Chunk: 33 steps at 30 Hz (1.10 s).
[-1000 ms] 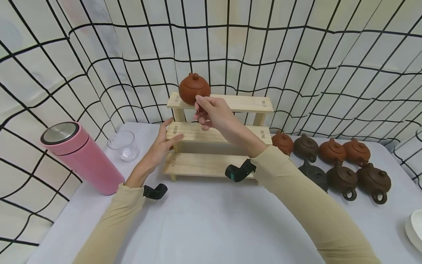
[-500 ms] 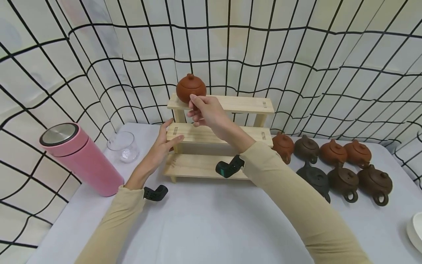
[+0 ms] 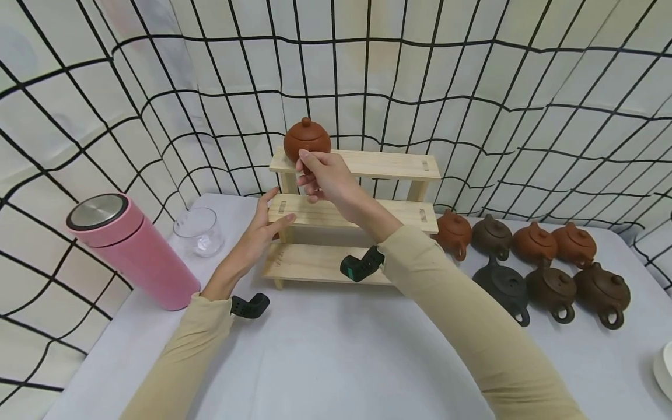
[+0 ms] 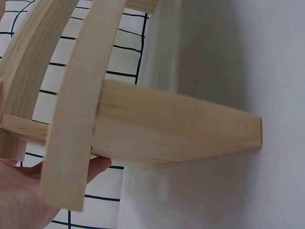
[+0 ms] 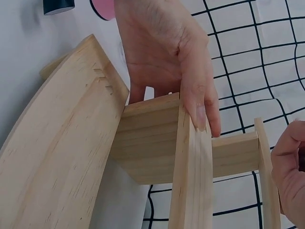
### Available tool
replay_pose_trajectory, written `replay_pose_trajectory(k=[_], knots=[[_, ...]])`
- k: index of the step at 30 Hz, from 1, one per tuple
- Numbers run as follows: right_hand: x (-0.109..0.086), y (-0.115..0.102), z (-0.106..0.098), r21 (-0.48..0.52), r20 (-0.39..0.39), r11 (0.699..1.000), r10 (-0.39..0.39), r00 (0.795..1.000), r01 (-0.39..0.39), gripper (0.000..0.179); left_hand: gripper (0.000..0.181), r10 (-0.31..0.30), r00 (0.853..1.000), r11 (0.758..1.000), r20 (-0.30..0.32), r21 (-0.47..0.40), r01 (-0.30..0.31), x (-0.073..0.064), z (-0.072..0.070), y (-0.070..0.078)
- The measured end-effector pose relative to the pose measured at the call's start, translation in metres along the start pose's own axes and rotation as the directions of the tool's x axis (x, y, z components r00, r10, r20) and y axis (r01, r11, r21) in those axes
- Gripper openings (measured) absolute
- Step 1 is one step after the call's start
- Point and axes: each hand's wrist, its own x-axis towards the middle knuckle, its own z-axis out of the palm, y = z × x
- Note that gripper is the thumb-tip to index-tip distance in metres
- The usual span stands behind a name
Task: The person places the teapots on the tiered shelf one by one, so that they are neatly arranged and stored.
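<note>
My right hand [image 3: 336, 181] pinches a reddish-brown clay teapot [image 3: 307, 137] from the near side, thumb and fingers at its lower front. The teapot sits upright at the left end of the top tier of a three-tier wooden display stand [image 3: 385, 164]; its handle is hidden behind my fingers. Lower down, my left hand [image 3: 257, 233] grips the left end of the stand's middle tier, thumb on top. In the right wrist view the left thumb [image 5: 200, 117] lies along that board, and part of my right hand [image 5: 289, 171] shows at the edge.
Several red and dark brown teapots [image 3: 548, 286] stand in two rows right of the stand. A pink thermos [image 3: 142, 256] and a clear glass cup [image 3: 202, 233] are on the left. A white bowl [image 3: 664, 370] shows at the right edge. Black-lined white cloth [image 3: 420, 76] hangs behind.
My right hand has moved slightly left with the teapot, which has gone from tilted to upright at the top tier's left end. The left hand keeps its grip on the stand.
</note>
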Motion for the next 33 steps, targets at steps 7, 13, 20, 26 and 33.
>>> replay_pose_trajectory(k=[7,13,20,26,33], knots=[[0.002,-0.002,0.005,-0.001,0.026,1.000,-0.005,1.000,0.005,0.035,0.083,0.002,1.000,1.000,0.002,-0.008,-0.002,-0.001,0.000,0.001],[0.003,0.000,0.007,-0.019,0.021,1.000,-0.009,1.000,0.009,0.037,0.083,-0.004,1.000,1.000,0.006,-0.018,0.004,-0.002,0.001,0.002],[0.000,0.000,0.004,-0.061,0.052,0.998,0.033,0.998,-0.029,0.037,0.082,-0.006,1.000,1.000,0.005,-0.027,0.006,-0.002,0.001,0.001],[-0.021,-0.007,-0.007,-0.243,0.079,0.967,0.104,0.991,-0.082,0.047,0.080,0.006,1.000,1.000,0.003,-0.022,-0.006,-0.001,0.002,0.000],[-0.079,-0.020,-0.038,-0.423,0.133,0.905,0.025,0.991,0.033,0.040,0.079,0.025,1.000,1.000,-0.006,-0.018,-0.025,0.000,0.001,0.000]])
